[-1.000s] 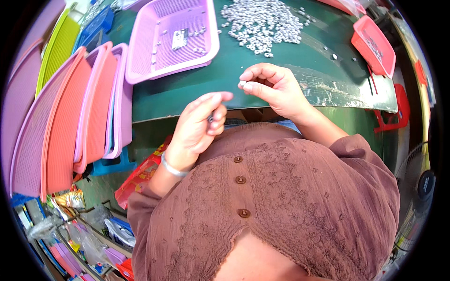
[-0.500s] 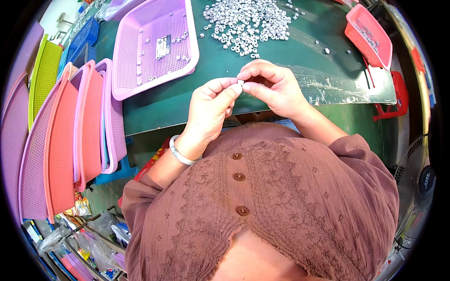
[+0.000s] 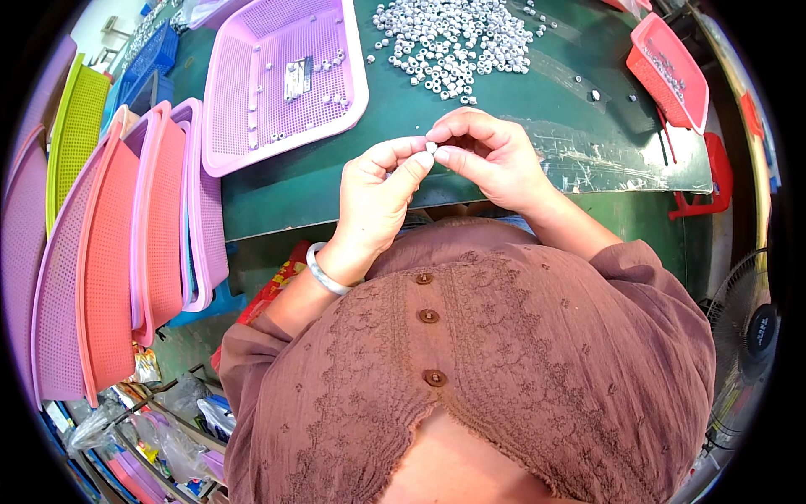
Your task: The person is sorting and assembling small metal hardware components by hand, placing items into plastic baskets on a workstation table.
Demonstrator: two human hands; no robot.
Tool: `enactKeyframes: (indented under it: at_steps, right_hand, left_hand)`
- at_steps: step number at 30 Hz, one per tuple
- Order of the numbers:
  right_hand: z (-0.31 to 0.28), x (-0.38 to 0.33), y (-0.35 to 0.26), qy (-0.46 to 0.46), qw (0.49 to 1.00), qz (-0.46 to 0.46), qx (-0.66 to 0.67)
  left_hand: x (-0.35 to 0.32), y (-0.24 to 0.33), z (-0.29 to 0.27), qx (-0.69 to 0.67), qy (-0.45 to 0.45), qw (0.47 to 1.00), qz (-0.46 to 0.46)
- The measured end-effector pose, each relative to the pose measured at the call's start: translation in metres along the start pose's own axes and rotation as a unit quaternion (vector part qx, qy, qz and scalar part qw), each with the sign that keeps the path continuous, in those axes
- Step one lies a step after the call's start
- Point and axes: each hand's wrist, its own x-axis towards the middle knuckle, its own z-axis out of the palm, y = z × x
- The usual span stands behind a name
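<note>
Fingertip to fingertip over the near part of the table, my left hand point(image 3: 379, 186) and my right hand point(image 3: 497, 160) are both closed in a pinch. Between them is a small whitish piece point(image 3: 431, 147), mostly covered by the fingers. It resembles the short, light grey pieces with holes in the pile point(image 3: 453, 46) beyond my hands. To the left of that pile, a purple perforated basket point(image 3: 210, 134) holds several scattered grey pieces and a small pack point(image 3: 297, 77).
The green table point(image 3: 277, 197) ends just in front of my body. At its right stands a red-pink basket point(image 3: 693, 113) with small pieces inside. Stacked perforated baskets point(image 3: 109, 311) crowd the left side. A red stool point(image 3: 718, 172) and a fan point(image 3: 760, 328) are at the right.
My hands stay together, with the small piece turned slightly between the fingertips. The table and baskets appear shifted a little in the picture.
</note>
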Motion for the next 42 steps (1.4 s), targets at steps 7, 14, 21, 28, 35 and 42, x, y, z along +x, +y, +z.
enactKeyframes:
  at_steps: [7, 14, 21, 28, 35, 42]
  right_hand:
    - [0.002, 0.000, 0.001, 0.003, 0.999, -0.019, -0.034]
    - [0.002, 0.002, 0.004, -0.002, 0.994, -0.060, -0.094]
    - [0.007, 0.002, 0.002, 0.018, 0.997, -0.015, -0.068]
    - [0.012, 0.004, 0.002, 0.023, 0.998, 0.006, -0.056]
    - [0.015, 0.005, 0.000, 0.001, 0.996, 0.079, -0.028]
    - [0.016, 0.008, 0.003, 0.006, 0.997, 0.052, -0.062]
  left_hand:
    - [-0.001, -0.004, -0.002, 0.012, 0.005, 1.000, 0.016]
    - [-0.003, -0.002, -0.007, -0.021, -0.011, 1.000, -0.001]
    - [-0.002, -0.004, -0.010, 0.007, 0.000, 1.000, 0.015]
    - [-0.002, -0.004, -0.013, -0.002, 0.004, 1.000, 0.019]
    - [-0.001, -0.006, -0.018, 0.030, 0.012, 0.999, 0.037]
    - [0.001, -0.007, -0.019, 0.015, 0.018, 0.999, 0.029]
